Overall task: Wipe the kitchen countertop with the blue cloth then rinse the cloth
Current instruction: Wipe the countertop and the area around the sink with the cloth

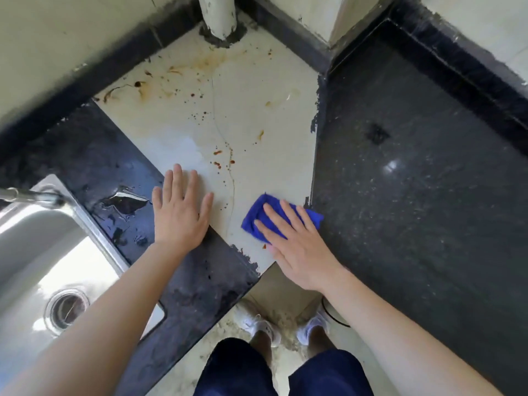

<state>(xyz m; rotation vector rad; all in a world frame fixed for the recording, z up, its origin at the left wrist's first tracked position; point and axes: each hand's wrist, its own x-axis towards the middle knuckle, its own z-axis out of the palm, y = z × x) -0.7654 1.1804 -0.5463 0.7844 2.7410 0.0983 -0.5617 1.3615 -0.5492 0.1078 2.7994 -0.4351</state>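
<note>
A folded blue cloth point(258, 211) lies on the pale corner section of the countertop point(243, 110), close to its front edge. My right hand point(297, 244) presses flat on the cloth with straight fingers. My left hand point(180, 212) rests flat and spread on the counter, half on the pale tile, half on the dark stone. Brown and orange stains and drips mark the pale surface, mostly toward the back corner and along a thin crack.
A steel sink point(43, 267) with a round drain sits at the left, a faucet spout point(31, 197) over it. Water puddles lie on the dark stone point(123, 202) beside the sink. Dark granite counter point(414, 181) extends right. A white pipe point(218, 15) rises at the back corner.
</note>
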